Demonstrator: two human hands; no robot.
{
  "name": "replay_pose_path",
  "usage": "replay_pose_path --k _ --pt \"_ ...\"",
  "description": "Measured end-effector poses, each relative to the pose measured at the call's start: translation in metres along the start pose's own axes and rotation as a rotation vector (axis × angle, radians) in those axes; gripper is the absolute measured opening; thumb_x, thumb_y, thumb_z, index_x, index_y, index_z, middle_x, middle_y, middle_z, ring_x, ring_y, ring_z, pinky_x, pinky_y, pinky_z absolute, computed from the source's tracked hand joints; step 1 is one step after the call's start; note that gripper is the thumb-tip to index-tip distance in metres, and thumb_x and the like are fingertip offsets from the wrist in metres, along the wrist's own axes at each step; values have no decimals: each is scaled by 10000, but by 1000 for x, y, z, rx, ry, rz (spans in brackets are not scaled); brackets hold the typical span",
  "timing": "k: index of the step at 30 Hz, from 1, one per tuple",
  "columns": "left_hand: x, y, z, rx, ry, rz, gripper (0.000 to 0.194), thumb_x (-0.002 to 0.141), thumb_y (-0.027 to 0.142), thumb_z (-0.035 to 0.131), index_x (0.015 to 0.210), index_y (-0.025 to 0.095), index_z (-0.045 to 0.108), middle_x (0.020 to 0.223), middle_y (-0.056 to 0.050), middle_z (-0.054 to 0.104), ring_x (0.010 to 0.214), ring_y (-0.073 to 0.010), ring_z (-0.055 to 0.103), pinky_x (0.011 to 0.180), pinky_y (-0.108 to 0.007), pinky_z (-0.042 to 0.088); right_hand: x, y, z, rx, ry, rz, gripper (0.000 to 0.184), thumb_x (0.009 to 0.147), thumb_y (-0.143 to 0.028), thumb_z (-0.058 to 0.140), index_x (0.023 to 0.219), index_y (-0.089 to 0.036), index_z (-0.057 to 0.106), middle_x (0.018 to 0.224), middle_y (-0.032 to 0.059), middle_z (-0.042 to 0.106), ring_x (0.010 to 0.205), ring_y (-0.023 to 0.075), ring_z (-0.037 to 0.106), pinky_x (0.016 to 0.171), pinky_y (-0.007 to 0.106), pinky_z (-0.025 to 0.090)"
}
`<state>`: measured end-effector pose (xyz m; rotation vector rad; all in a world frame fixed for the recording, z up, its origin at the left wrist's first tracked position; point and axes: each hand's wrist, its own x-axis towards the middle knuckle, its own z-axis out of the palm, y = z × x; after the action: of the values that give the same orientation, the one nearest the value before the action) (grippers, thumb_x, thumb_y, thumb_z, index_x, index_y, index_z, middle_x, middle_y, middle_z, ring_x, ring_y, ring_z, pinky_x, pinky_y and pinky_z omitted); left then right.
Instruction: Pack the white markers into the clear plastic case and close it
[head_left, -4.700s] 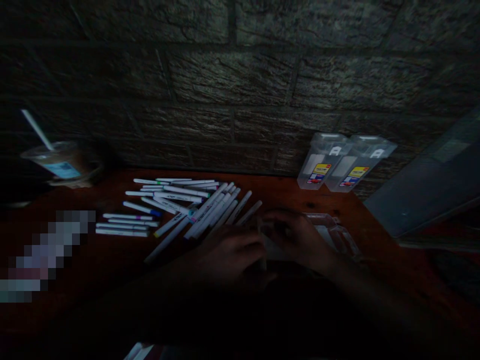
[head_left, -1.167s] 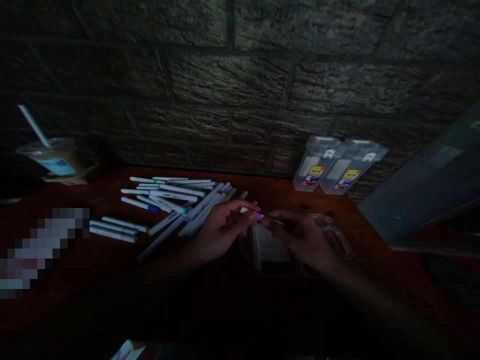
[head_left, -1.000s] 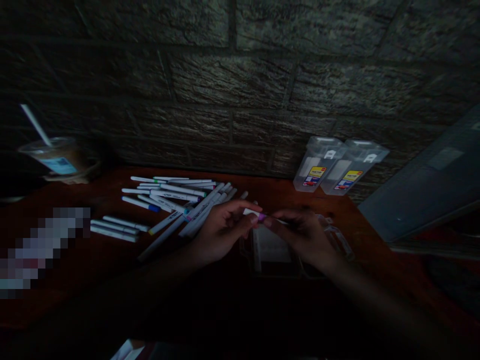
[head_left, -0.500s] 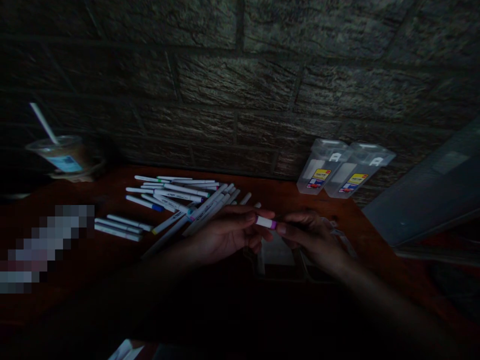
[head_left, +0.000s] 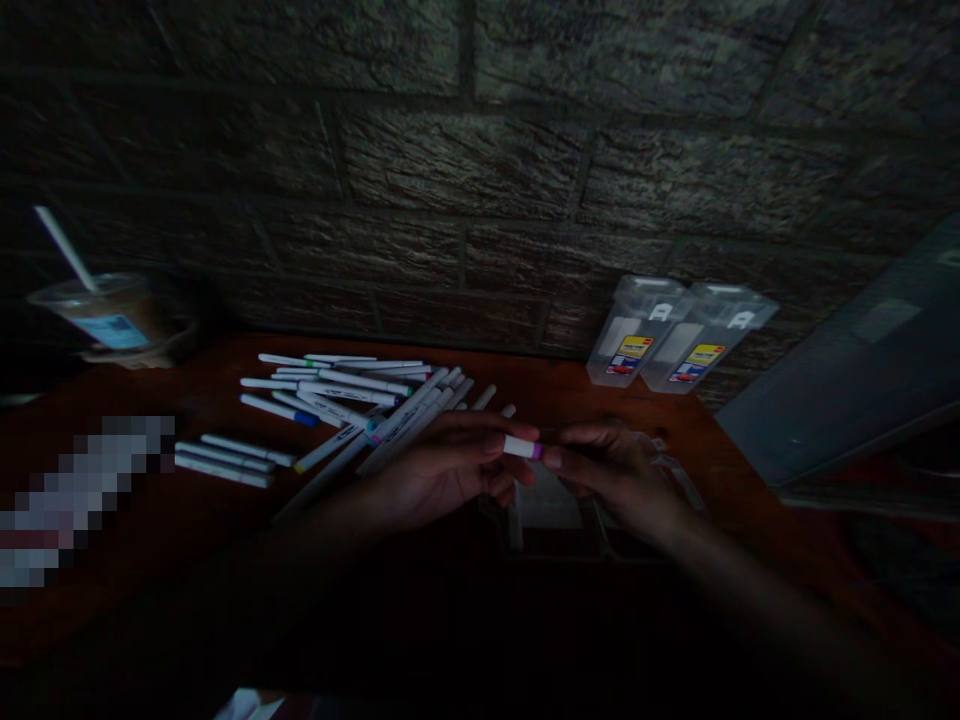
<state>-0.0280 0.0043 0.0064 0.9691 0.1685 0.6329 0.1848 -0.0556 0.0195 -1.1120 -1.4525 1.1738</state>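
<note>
Here's the left hand (head_left: 457, 465), its grip closed around the purple-banded marker (head_left: 521, 447), thumb and fingers pinching the white part. In comes the right hand (head_left: 619, 470) on the other side, grip closed at the purple band, its fingertips partly hidden. The marker sits between the two, above a clear case (head_left: 517, 545) with a pale sheet (head_left: 551, 505) inside; both hands block part of that case. Over on the worktop (head_left: 540, 380), loose markers (head_left: 382, 400) crisscross just beyond the left hand, three more markers (head_left: 225, 460) lie side by side, two upright containers (head_left: 652, 335) stand by the wall (head_left: 450, 150), and a drink cup (head_left: 120, 315) holds the far left.
</note>
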Motion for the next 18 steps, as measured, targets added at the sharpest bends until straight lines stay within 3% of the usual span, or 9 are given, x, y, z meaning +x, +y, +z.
replay_pose_path --k 3,8,13,18 --pt "1 -3 0 17 20 0 212 813 312 847 1001 215 829 812 -73 755 674 -175 669 620 -293 513 1 -2 2 -26 11 -30 356 757 -516 857 622 -210 735 483 -67 474 461 78 354 423 242 260" --pt "2 -6 -1 79 49 2 218 792 329 873 956 194 826 755 -56 750 611 -127 629 601 -254 496 1 1 3 -18 19 -26 251 738 -421 893 644 -217 781 542 -47 604 503 85 449 504 244 385" --pt "4 -6 -3 475 179 122 197 912 304 750 1040 171 816 762 -57 758 597 -116 594 578 -240 461 4 7 1 -77 38 -67 149 795 -371 856 753 -233 820 688 -9 747 612 122 608 611 262 483" --pt "5 -8 -4 815 262 236 234 936 325 704 1084 167 793 770 -47 741 629 -143 621 553 -236 443 5 10 4 -111 76 -92 161 845 -381 817 884 -226 824 747 12 768 673 146 676 638 268 534"
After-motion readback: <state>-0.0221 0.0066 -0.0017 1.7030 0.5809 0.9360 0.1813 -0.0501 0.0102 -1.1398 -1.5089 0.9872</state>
